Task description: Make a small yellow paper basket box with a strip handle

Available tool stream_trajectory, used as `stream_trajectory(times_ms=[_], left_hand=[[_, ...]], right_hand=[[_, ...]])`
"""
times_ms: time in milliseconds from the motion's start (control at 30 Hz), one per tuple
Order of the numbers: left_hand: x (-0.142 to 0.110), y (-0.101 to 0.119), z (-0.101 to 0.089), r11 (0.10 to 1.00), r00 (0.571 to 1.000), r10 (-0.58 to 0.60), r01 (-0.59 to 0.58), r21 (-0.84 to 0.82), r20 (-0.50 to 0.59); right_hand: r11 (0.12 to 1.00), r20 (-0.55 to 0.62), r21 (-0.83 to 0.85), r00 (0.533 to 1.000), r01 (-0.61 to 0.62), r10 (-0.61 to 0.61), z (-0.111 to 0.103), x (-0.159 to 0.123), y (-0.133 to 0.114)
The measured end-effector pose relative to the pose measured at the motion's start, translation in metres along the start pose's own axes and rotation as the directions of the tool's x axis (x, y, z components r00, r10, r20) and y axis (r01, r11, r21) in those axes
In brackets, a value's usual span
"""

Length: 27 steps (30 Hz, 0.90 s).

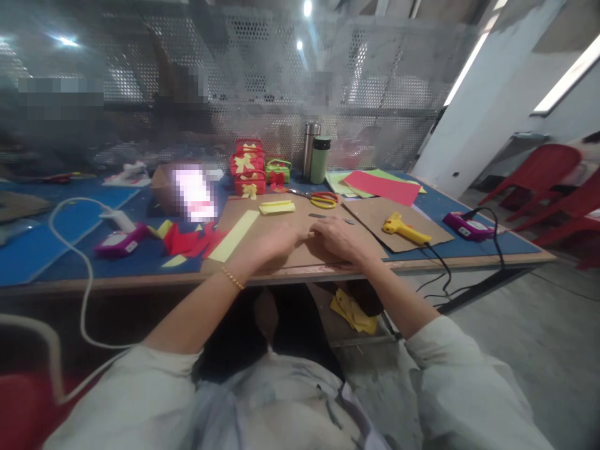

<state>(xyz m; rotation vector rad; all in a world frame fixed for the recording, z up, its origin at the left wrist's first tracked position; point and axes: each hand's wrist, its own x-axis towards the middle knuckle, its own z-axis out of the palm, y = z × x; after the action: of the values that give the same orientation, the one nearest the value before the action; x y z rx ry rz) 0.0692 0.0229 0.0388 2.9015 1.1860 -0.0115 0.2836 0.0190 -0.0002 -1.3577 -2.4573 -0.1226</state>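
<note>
In the head camera's view, a person's left hand (284, 239) and right hand (336, 237) meet at the center of the frame, above a cardboard sheet (276, 225). Their fingers are curled and drawn together; whether they pinch anything cannot be told. A yellow strip (234, 236) and a folded yellow piece (277, 208) lie on the cardboard, left of center. Scissors (325, 200) rest above the hands, a yellow glue gun (405, 230) at center right, and red boxes with bows (247, 164) at upper center.

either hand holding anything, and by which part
Cannot be told: the left hand and right hand are close together over the cardboard, and anything between them is too small to identify.
</note>
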Motion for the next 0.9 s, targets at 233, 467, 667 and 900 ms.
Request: stream_trajectory(times_ms=[233, 467, 667, 900], left_hand=[[-0.025, -0.033, -0.018, 0.979, 0.964, -0.189, 0.199, 0.034, -0.185], [-0.042, -0.044, 0.013, 0.998, 0.987, -0.065, 0.061, -0.029, -0.148], [-0.043, -0.04, 0.01, 0.999, 0.987, -0.046, 0.046, -0.005, -0.151], [-0.044, -0.039, 0.015, 0.999, 0.985, -0.026, 0.021, -0.032, -0.171]], right_hand=[[0.995, 0.052, -0.093, 0.998, 0.039, -0.034, 0.001, -0.002, -0.004], [0.993, 0.046, -0.102, 0.998, 0.054, -0.05, 0.0, -0.003, -0.005], [0.989, 0.034, -0.105, 0.994, 0.102, -0.099, -0.003, 0.01, -0.025], [0.981, 0.081, 0.065, 0.979, 0.183, -0.188, 0.01, 0.026, -0.046]])
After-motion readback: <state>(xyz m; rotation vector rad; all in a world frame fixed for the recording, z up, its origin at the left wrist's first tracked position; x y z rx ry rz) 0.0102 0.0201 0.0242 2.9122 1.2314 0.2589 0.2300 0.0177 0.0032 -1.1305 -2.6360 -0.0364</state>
